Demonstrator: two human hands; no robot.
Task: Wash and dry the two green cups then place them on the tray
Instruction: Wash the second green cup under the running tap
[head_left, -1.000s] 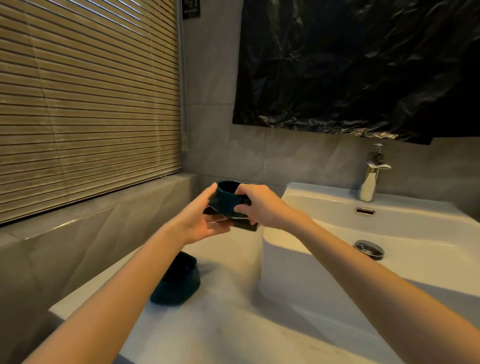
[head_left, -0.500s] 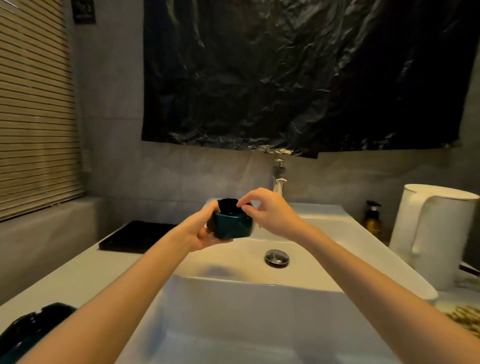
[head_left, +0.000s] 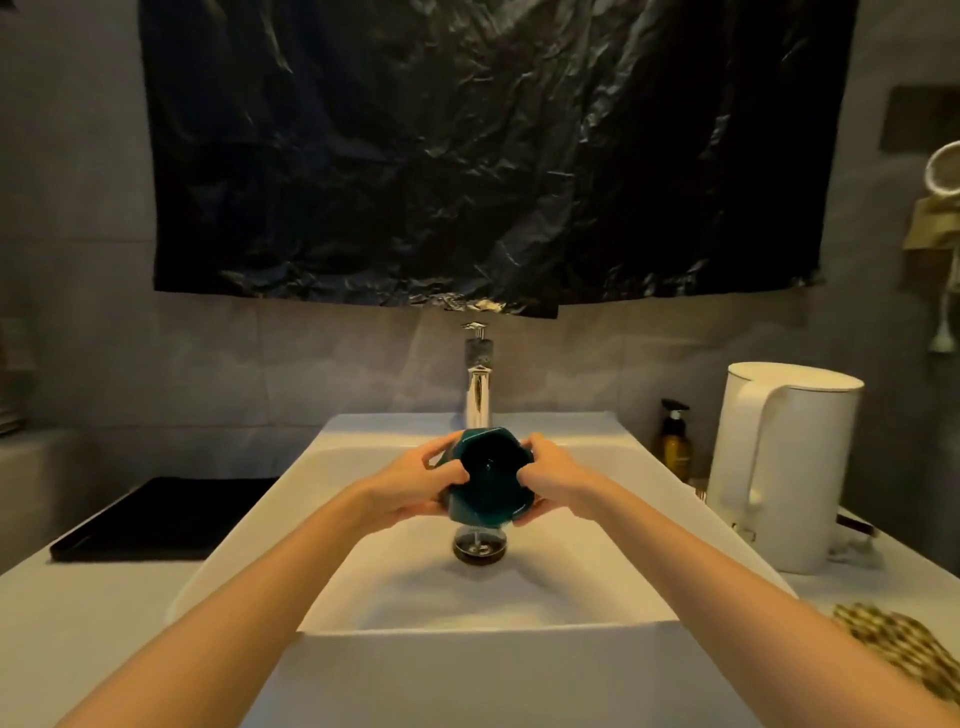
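Observation:
A dark green faceted cup (head_left: 488, 475) hangs over the white sink basin (head_left: 363, 525), tilted so its mouth faces me. My left hand (head_left: 421, 480) grips its left side, thumb hooked over the rim. My right hand (head_left: 553, 478) grips the right side, fingers curled into the mouth. The cup sits just in front of the chrome tap (head_left: 478, 387) and above the drain (head_left: 479, 544). A black tray (head_left: 161, 517) lies on the counter left of the basin. The second green cup is out of view.
A white electric kettle (head_left: 784, 462) stands right of the basin, with an amber pump bottle (head_left: 674, 441) behind it. A patterned cloth (head_left: 898, 649) lies at the counter's right front. Black plastic sheeting (head_left: 488, 150) covers the wall above the tap.
My view swung right from the counter to the basin. Both hands carried the cup over the drain and tipped its mouth toward me. The other cup left the view.

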